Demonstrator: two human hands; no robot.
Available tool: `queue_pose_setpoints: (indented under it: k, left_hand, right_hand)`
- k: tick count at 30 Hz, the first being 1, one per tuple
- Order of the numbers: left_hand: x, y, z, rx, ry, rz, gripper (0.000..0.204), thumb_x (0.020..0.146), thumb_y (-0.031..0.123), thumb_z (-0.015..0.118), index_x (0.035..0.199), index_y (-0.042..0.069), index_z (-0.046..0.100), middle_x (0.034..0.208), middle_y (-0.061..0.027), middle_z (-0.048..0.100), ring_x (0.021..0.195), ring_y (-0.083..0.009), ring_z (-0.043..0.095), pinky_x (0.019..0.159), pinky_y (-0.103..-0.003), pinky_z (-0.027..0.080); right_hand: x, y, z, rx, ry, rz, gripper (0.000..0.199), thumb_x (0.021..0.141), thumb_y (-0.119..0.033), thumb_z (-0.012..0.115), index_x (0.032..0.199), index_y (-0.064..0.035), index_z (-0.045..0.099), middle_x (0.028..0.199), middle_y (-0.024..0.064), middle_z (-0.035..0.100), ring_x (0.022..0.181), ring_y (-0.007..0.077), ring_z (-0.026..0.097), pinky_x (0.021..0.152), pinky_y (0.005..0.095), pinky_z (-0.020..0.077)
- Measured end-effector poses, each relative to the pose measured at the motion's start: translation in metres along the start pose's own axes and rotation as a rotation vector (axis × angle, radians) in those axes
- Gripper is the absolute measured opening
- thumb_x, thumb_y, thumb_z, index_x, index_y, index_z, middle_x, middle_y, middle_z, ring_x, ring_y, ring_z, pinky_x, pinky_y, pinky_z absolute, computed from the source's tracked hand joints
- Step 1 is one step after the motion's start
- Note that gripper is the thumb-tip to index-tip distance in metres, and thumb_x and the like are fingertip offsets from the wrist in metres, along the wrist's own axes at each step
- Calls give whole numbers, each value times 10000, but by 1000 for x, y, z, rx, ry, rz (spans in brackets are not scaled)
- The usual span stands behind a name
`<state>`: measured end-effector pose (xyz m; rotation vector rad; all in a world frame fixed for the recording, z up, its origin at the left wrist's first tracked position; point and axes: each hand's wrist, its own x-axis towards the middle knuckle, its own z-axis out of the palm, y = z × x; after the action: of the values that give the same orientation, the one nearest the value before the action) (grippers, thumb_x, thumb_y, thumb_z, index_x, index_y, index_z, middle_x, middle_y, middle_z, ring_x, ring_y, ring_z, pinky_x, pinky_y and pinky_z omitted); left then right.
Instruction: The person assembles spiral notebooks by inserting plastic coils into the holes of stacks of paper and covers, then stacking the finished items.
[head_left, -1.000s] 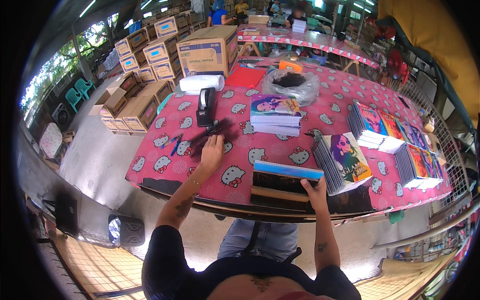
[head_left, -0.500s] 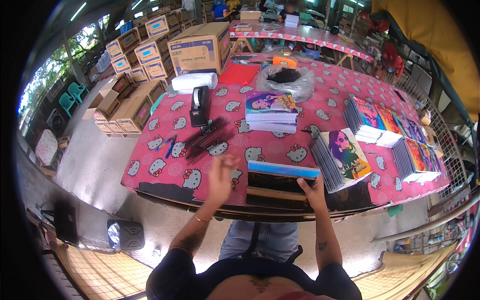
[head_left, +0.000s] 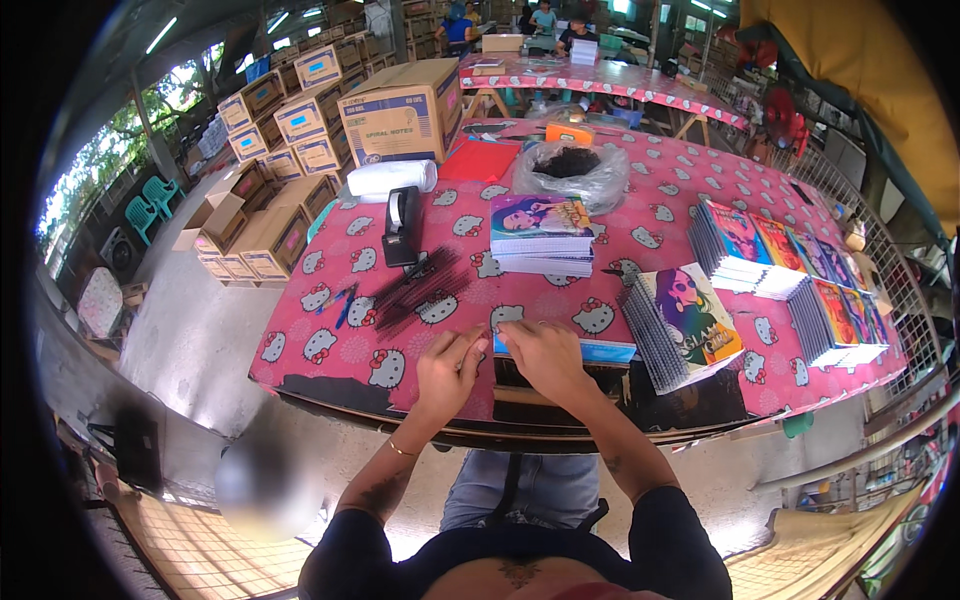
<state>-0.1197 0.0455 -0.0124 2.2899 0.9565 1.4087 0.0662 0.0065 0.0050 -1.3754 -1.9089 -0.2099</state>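
Note:
A notebook (head_left: 607, 352) with a blue edge lies at the near edge of the table, partly covered by my right hand (head_left: 545, 358). That hand's fingers are curled together at the notebook's left end. Close beside it, my left hand (head_left: 448, 370) has its thumb and fingers pinched together. Whatever sits between the fingertips of either hand is too small to make out. Beyond my left hand lies a loose heap of black spiral binding coils (head_left: 418, 292). Right of the notebook, a stack of spiral notebooks (head_left: 690, 325) has an illustrated cover on top.
A stack of illustrated books (head_left: 540, 232) stands mid-table, with a black tape dispenser (head_left: 402, 235) to its left. Behind are a plastic bag (head_left: 592, 185) of black material and a large carton (head_left: 402, 112). More notebook stacks (head_left: 750, 255) stand right; blue-handled tools (head_left: 344, 305) lie left.
My right hand has left the notebook's right end and moved to its left end. My left hand has come slightly right, so both hands are close together.

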Motion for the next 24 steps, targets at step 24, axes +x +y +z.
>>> queue_pose_setpoints:
  k: [24]
  left_hand:
    - [7,13,-6,-172,-95,-85,218,905,29,715,1118,-13,715,889,-124,685,771,-214,684,684,-294,525]
  right_hand:
    - [3,-1,-12,137,-96,62,151,899,-196,678,1018,-104,689,866,109,714,752,338,689,654,456,545]
